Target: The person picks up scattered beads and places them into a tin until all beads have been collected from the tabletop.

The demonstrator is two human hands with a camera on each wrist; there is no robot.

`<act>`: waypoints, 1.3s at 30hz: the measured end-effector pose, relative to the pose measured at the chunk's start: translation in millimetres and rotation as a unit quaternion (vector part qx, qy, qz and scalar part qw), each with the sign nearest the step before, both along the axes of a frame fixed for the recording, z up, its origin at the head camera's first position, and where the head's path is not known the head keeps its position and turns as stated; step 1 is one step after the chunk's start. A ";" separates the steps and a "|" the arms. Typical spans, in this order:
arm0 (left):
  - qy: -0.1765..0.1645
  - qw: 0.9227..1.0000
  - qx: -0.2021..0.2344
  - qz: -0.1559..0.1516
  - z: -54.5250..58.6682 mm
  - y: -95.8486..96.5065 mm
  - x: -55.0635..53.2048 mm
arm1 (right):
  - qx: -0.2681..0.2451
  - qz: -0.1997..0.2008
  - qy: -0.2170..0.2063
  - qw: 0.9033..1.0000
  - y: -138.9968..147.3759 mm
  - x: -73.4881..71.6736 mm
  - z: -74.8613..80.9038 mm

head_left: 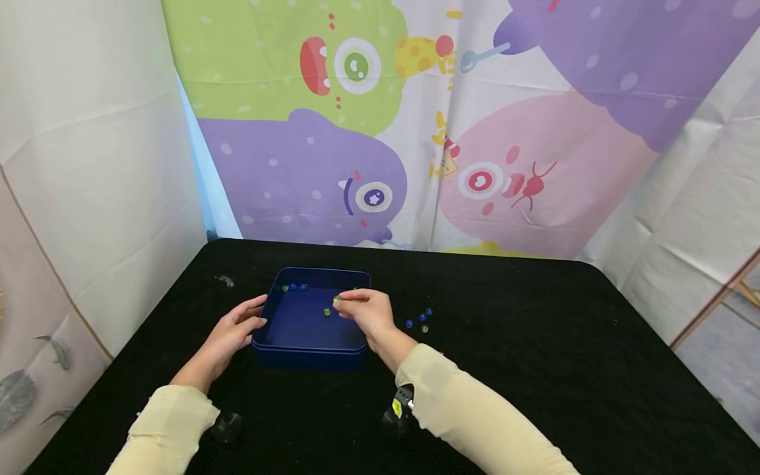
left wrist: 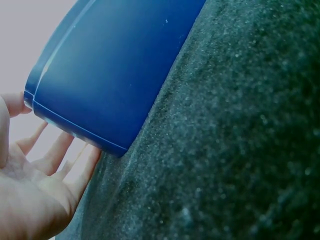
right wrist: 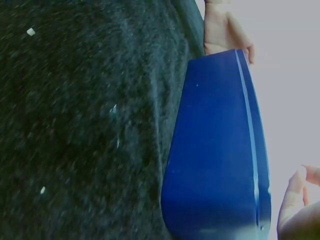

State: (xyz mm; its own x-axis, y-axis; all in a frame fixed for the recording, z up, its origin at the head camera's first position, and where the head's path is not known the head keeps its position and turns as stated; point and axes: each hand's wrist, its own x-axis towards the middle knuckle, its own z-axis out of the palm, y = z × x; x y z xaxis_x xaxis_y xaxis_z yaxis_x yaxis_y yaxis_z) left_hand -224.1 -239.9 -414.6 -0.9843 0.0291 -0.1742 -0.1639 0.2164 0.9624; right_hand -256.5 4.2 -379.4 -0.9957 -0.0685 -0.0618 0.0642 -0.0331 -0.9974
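Observation:
A dark blue rectangular box stands on the black table, with several blue and green glass marbles inside it. Over the box's right part, my right hand pinches a yellow-green marble between thumb and fingertips. Below that lies a green marble on the box floor. Two blue marbles and a green one sit along its back wall. Against the left wall rests my left hand; in the left wrist view its fairly straight fingers touch the box's outer side, the thumb near the rim.
Three blue marbles and a green marble lie on the black tablecloth right of the box. A small pale scrap lies at the back left. A patterned curtain hangs behind the table.

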 end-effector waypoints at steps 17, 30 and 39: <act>-0.002 1.000 -0.005 -0.001 2.0 -0.1 -0.4 | 0.011 -0.018 -0.011 1.000 -16.9 -0.7 6.3; 0.000 1.000 -0.004 -0.003 2.5 0.8 -0.3 | 0.011 -0.014 -0.009 1.000 -5.1 7.1 10.5; 0.000 1.000 0.005 -0.004 -0.7 -1.0 0.6 | -0.001 -0.007 0.008 1.000 10.4 13.4 4.5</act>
State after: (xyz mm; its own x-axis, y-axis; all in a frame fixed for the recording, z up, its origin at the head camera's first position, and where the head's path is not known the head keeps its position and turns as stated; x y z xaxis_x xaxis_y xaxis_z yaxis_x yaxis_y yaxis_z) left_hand -223.5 -240.9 -415.4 -0.9841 0.0393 -0.1730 -0.1612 0.2089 0.9646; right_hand -243.1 14.6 -374.9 -0.9974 -0.0554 -0.0457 0.0477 -0.0353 -0.9982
